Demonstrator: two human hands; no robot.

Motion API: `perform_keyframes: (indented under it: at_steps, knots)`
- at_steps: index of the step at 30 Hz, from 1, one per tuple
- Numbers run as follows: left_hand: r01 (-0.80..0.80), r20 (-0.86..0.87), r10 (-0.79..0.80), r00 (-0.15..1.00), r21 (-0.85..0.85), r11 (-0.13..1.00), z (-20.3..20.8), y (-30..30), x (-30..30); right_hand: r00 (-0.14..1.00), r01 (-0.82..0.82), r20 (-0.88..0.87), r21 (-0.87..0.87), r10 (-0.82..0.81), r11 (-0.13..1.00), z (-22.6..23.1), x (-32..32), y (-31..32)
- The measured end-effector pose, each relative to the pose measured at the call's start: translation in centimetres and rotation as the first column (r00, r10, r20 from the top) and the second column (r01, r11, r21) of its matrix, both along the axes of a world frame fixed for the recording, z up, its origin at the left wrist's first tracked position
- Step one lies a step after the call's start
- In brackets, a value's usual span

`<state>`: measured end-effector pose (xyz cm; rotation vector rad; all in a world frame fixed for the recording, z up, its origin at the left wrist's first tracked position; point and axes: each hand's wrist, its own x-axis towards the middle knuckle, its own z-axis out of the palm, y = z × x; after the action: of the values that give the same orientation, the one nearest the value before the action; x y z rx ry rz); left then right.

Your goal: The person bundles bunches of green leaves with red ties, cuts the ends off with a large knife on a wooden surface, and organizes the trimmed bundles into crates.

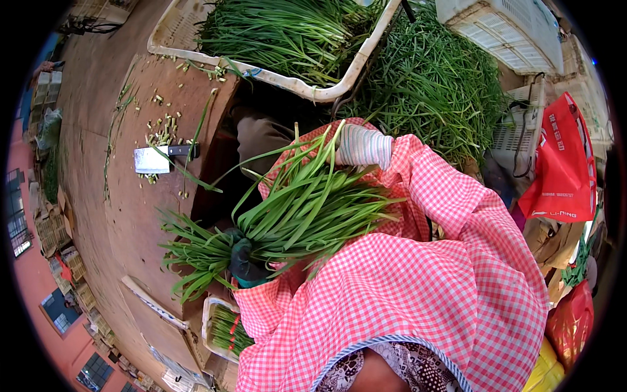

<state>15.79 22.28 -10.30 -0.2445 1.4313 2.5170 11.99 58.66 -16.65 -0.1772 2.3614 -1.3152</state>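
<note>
My left hand (245, 261), in a dark green glove, is closed around a bunch of garlic chives (300, 209) that lies across my lap. Leaves fan out on both sides of this grip. At the upper end of the bunch is my right hand (364, 146), in a pale striped glove; its fingers are hidden behind the leaves. A cleaver (163, 159) with a black handle rests on the brown board (130, 215) to my left, among short cut stalk ends (163, 130).
Ahead, a white plastic crate (313, 93) holds more chives (281, 39). Loose green leaves (431, 85) are heaped to its right. White crates (509, 32) and a red bag (562, 160) stand at the right. A small crate (208, 320) with tied chives is at lower left.
</note>
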Motion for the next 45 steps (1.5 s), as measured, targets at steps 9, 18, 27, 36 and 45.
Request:
perform_keyframes:
  at_steps: [9, 18, 27, 36, 45]
  knots:
    - [-0.034, 0.030, 0.035, 0.999, -0.022, 0.999, 0.9, -0.2, 2.1, 0.972, -0.200, -0.049, 0.350, 0.231, 0.915, 1.0, -1.8, -1.2]
    - [-0.082, 0.171, 0.084, 0.982, -0.020, 0.996, 1.6, -0.2, 2.1, 0.933, 0.077, 0.167, 0.770, -0.318, 0.633, 5.4, 3.6, 9.7]
    - [0.003, 0.254, -0.020, 0.967, 0.066, 0.998, 0.7, 0.2, 1.0, 0.847, 0.500, 0.079, 0.215, -0.525, 0.839, 7.3, 7.6, 8.9]
    - [-0.073, 0.291, 0.028, 0.956, 0.144, 0.987, 0.4, -0.5, 0.3, 0.843, 0.535, -0.045, 0.163, -0.536, 0.829, 1.8, 3.8, 3.9]
    - [-0.199, 0.100, 0.213, 0.972, -0.134, 0.971, -1.9, -1.4, 0.1, 0.905, 0.347, -0.341, 0.244, -0.255, 0.905, 12.4, -3.9, 1.5]
